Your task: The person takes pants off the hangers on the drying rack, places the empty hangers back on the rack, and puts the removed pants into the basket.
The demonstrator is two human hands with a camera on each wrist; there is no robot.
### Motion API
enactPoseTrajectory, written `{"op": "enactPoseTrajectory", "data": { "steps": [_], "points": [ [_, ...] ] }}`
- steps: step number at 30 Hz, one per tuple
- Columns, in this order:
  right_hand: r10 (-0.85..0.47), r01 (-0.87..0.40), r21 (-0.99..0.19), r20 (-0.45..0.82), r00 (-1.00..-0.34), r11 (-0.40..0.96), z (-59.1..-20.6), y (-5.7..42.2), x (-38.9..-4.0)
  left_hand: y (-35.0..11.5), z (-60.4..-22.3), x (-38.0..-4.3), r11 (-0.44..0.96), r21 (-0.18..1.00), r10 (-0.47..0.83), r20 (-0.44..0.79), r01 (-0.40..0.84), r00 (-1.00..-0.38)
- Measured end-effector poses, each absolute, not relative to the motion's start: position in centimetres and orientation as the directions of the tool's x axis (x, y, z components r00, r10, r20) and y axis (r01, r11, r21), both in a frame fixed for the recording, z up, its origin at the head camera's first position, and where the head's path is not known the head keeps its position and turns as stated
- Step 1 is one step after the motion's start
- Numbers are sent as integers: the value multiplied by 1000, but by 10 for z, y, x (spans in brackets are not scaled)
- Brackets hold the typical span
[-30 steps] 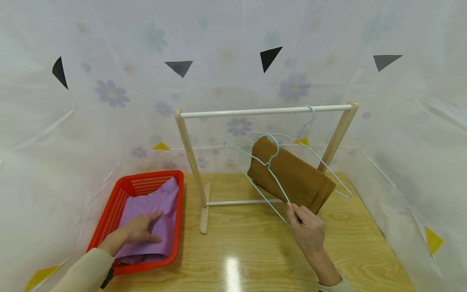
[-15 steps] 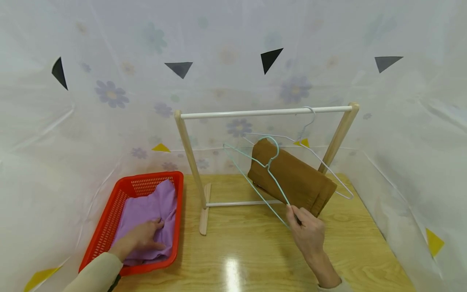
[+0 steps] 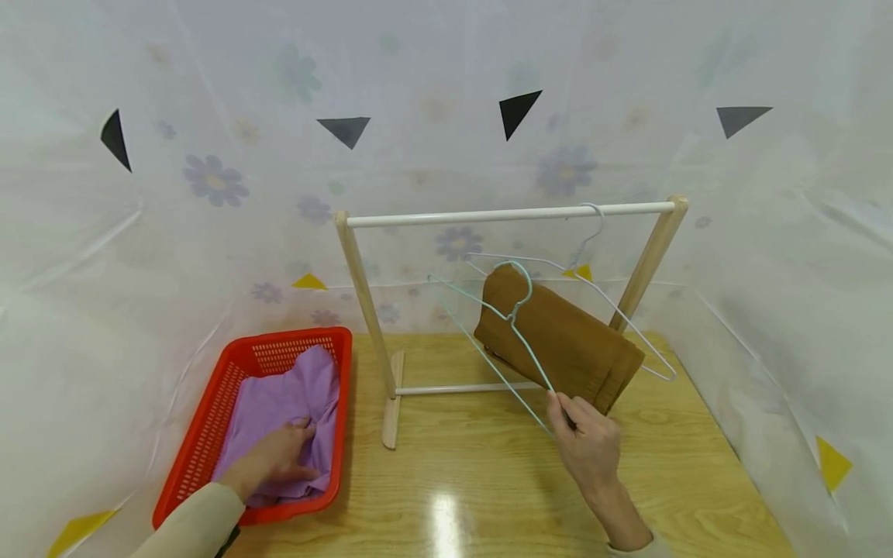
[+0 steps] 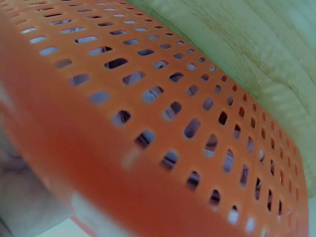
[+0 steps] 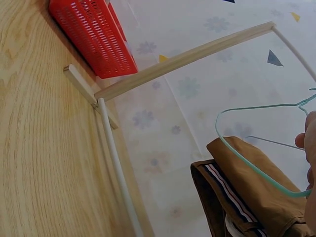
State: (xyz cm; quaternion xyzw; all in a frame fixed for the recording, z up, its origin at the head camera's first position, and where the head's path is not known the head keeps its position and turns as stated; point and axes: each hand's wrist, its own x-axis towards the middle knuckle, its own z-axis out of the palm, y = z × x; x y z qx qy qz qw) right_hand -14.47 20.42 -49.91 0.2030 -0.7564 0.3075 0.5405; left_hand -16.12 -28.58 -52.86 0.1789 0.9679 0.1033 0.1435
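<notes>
My left hand (image 3: pixel 281 456) is down in the red basket (image 3: pixel 343 434) and grips the purple cloth (image 3: pixel 268 395), which bunches around the fingers. In the left wrist view, the perforated wall of the basket (image 4: pixel 192 128) covers most of the picture, with part of the hand (image 4: pixel 29 197) at the lower left. My right hand (image 3: pixel 591 446) holds a mint-green wire hanger (image 3: pixel 533 353) by one lower corner, its hook up. Behind it, brown trousers (image 3: pixel 551 333) hang folded over a pale lavender hanger (image 3: pixel 614 298). The right wrist view shows their striped inner waistband.
A small clothes rack stands on the wooden table (image 3: pixel 446 457), with a white top rail (image 3: pixel 460 216) and wooden side posts (image 3: pixel 366 302). The lavender hanger hooks over the rail near its right end. Flower-patterned sheeting (image 3: pixel 432 155) encloses the back and sides.
My left hand has sunk into the purple cloth and its fingers have closed, bunching the fabric. The basket's near-left corner has shifted slightly. My right hand and the mint-green hanger stay almost still.
</notes>
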Motion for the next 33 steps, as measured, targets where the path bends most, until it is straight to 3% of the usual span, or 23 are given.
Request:
{"op": "enactPoseTrajectory", "data": {
  "steps": [11, 17, 23, 33],
  "points": [
    [25, -642, -257, 938, -347, 722, -496, 206, -143, -292, -517, -165, 889, 374, 363, -224, 265, -904],
    [29, -640, -262, 936, -350, 722, -496, 206, -143, -296, -510, -173, 918, 339, 294, -230, 207, -928],
    [29, -639, -259, 938, -347, 725, -497, 207, -143, -295, -501, -189, 907, 317, 333, -138, 277, -933],
    [29, -650, -258, 940, -341, 715, -498, 207, -144, -285, -502, -223, 908, 292, 341, -93, 302, -935]
  ]
}}
